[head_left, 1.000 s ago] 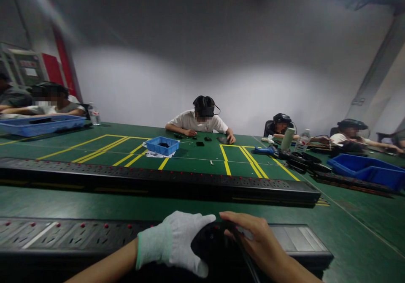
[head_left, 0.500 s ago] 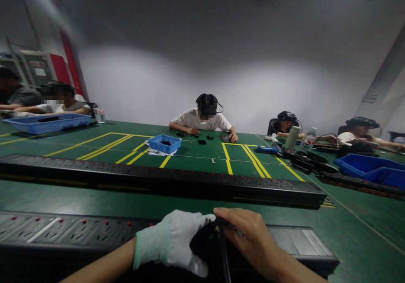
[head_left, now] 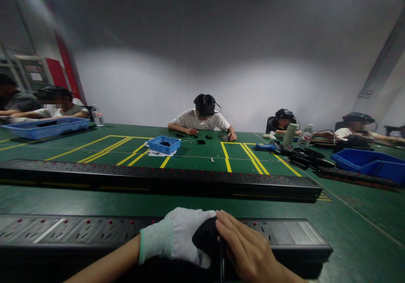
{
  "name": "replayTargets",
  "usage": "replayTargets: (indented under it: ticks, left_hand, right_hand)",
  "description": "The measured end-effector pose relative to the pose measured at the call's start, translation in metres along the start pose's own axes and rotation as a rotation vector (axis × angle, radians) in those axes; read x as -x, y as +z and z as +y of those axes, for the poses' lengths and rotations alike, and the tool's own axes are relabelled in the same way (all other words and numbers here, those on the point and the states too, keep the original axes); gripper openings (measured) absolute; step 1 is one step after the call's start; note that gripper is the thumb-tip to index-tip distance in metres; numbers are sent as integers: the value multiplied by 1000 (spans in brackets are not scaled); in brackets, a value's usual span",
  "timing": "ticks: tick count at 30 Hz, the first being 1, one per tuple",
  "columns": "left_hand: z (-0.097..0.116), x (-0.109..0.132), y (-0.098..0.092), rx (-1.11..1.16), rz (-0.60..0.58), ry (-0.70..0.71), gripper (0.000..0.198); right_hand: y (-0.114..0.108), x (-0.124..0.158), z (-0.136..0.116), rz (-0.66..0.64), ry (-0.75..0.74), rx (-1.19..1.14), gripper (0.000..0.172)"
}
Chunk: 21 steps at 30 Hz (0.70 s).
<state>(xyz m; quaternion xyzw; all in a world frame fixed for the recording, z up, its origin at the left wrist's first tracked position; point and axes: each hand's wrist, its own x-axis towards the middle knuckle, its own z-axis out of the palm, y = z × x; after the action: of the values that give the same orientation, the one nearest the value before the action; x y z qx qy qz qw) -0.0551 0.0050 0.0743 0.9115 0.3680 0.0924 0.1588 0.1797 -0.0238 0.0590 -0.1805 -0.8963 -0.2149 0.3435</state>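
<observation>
My left hand [head_left: 182,234], in a pale knitted glove with a green cuff, grips a black rounded object [head_left: 204,235] between thumb and fingers. My bare right hand [head_left: 245,243] presses its closed fingers against the right side of this object; what lies under the fingertips is hidden. A dark cable [head_left: 222,257] hangs down from between my hands. Both hands are in front of the near black power strip [head_left: 286,234], a long bar with sockets and red lights. The object's exact kind cannot be made out.
A second long power strip [head_left: 158,181] lies across the green table [head_left: 196,207]. Beyond it stand a small blue bin [head_left: 164,150] and, to the right, a larger blue bin [head_left: 370,158], a blue-handled tool [head_left: 265,147] and bottles. Several people sit working around the table.
My right hand has turned, its fingers now closer together and flatter over the object's right side. My left hand keeps its hold. The whole view has shifted slightly.
</observation>
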Motion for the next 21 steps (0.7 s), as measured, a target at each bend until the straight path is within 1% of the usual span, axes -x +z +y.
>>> replayTargets:
  ticks: [2,3,6,10,13,16,18,21]
  left_hand:
    - [4,1,-2,-1,4,-4,76]
    - [6,1,-3,3,5,-6,75]
    - [10,2,-6,24,9,-2,71]
    - [9,0,-6,13,-1,9,70]
    - [5,-1,-2,-7,0,14,72]
    - [1,-2,1,-21,-7,2,76]
    - [-1,-1,2,-22,-12,1,77]
    - [-2,-1,2,-32,-9,-6,78]
  right_hand:
    - [3,-4,-6,-5,-71,2,36]
    - [5,-6,-8,-4,-80,-5,37]
    - [13,-6,-9,20,-24,-20,38]
    - [20,0,-6,55,22,-67,33]
    - [21,1,-2,79,52,-139,33]
    - [21,-2,1,84,85,-259,35]
    - [22,-2,2,84,119,-331,34]
    - [22,0,4,107,164,-374,31]
